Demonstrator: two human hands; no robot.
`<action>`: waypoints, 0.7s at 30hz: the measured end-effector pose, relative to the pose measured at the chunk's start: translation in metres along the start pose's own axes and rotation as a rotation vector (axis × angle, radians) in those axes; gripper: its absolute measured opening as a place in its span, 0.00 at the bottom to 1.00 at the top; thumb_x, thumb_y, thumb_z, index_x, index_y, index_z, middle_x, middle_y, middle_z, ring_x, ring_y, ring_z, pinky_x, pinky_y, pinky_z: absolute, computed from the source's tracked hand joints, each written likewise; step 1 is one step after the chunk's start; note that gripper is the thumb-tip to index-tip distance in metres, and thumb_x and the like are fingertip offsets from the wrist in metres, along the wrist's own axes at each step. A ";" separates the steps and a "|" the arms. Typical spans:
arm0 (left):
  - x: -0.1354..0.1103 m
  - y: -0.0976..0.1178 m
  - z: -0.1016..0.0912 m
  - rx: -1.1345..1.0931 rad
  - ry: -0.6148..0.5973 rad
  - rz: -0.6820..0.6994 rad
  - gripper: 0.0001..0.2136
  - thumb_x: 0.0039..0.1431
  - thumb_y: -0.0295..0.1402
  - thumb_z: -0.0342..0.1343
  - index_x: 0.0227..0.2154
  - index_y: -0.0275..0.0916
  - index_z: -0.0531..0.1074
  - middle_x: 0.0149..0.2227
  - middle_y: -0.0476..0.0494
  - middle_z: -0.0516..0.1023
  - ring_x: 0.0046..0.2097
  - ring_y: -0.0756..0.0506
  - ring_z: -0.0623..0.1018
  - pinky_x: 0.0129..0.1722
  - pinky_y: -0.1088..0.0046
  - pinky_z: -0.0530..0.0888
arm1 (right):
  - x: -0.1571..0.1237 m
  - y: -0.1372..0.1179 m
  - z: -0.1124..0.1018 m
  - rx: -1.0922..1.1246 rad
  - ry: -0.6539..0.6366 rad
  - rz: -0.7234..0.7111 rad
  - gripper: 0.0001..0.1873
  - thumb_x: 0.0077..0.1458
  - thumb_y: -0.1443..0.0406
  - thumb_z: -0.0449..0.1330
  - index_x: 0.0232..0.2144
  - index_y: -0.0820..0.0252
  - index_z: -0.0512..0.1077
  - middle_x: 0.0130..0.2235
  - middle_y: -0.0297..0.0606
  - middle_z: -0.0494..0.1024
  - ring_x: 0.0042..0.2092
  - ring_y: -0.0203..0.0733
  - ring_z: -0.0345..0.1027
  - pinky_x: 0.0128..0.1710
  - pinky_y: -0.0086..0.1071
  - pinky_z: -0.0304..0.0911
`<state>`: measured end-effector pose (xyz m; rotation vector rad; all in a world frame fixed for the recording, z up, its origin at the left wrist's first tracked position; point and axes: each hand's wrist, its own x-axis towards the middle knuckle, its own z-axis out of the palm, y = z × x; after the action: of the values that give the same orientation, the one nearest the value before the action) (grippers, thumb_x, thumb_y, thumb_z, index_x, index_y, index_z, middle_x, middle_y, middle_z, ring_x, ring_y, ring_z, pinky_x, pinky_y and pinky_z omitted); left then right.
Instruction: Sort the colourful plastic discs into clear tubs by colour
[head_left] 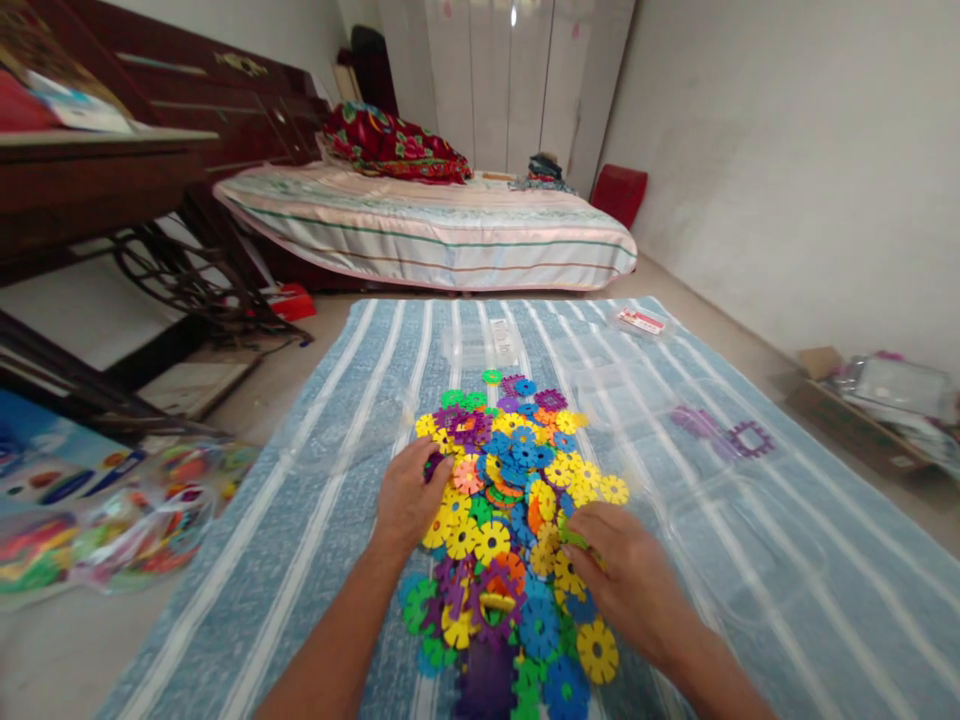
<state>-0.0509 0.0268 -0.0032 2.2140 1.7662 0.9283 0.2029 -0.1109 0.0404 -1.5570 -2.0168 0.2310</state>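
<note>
A heap of flat plastic gear-shaped discs (pixel 510 500), yellow, blue, purple, green and orange, lies on a blue-and-white striped cloth (pixel 315 470). My left hand (pixel 409 495) rests on the heap's left side with its fingers curled round a purple disc. My right hand (pixel 619 565) lies on the heap's right side, fingers bent over a green piece among yellow discs. Two purple discs (pixel 724 432) lie apart inside a clear container to the right.
Several clear plastic containers (pixel 742 540) stand on the cloth, one more (pixel 484 345) at the back. A bag of coloured toys (pixel 120 520) lies at the left. A bed (pixel 427 225), a dark table (pixel 90 180) and a cardboard box (pixel 862 420) surround the cloth.
</note>
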 end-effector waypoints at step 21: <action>0.001 0.000 0.000 -0.010 -0.006 -0.004 0.13 0.55 0.41 0.49 0.37 0.39 0.71 0.47 0.39 0.76 0.51 0.40 0.73 0.55 0.61 0.68 | -0.008 0.025 0.022 -0.181 0.226 -0.101 0.10 0.60 0.70 0.50 0.34 0.60 0.71 0.37 0.43 0.75 0.41 0.45 0.68 0.43 0.41 0.66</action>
<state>-0.0511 0.0274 -0.0030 2.2047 1.7590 0.9268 0.2128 -0.1058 0.0081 -1.5077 -1.9729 -0.1642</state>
